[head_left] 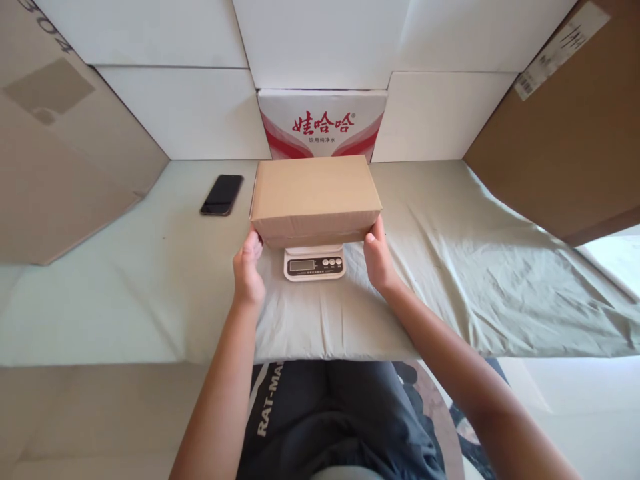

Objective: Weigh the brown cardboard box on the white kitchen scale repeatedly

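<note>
A closed brown cardboard box is in the middle of the table, above a white digital kitchen scale. My left hand grips the box at its near left corner, and my right hand grips the near right corner. Both thumbs show at the sides, while the other fingers are mostly hidden behind or under the box. The box covers the scale's platform, so I cannot tell whether it rests on it. The scale's small display and buttons face me, and no digits can be read.
A black phone lies left of the box on the pale green cloth. Behind stands a white and red carton against stacked white boxes. Large cardboard boxes flank the table at left and right.
</note>
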### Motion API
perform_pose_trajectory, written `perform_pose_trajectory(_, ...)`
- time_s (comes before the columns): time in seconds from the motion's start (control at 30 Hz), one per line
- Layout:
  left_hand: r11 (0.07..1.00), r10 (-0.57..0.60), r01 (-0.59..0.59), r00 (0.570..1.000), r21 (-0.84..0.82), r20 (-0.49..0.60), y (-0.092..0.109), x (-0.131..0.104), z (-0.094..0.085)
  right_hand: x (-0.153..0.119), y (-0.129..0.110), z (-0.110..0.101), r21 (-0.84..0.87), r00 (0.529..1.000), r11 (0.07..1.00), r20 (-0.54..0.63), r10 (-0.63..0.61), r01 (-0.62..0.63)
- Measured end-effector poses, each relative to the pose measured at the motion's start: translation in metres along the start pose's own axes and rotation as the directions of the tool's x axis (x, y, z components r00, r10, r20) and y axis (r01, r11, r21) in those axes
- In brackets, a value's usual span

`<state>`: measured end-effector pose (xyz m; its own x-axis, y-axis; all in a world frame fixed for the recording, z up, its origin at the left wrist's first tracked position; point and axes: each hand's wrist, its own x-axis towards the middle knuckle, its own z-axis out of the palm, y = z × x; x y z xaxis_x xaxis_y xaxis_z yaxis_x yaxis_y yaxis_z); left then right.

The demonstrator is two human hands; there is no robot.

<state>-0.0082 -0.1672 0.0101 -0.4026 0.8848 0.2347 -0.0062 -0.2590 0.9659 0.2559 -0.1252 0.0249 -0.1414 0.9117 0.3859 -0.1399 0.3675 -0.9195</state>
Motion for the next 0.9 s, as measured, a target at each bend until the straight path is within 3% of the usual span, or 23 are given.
perform_pose_trajectory(0.5, 1.0, 0.009, -0.009, 1.0, -0.01, -0.015, -0.005, 0.004, 0.0, 0.001, -0.001, 0.001, -0.085, 0.999, 0.996, 0.0, 0.032, -0.032)
perform_pose_trajectory(0.73, 0.98, 0.178, -0.184, 0.981, -0.078, -0.075, 0.011, 0.002, -0.016, 0.012, 0.0, -0.025, -0.146, 0.96, 0.985, -0.276, 0.043, -0.087)
perform_pose_trajectory(0.9, 0.981, 0.118, -0.114, 0.993, -0.16, 0.016, 0.018, 0.032, -0.031, 0.008, 0.001, -0.027, -0.287, 0.973, 0.956, -0.23, -0.005, -0.063)
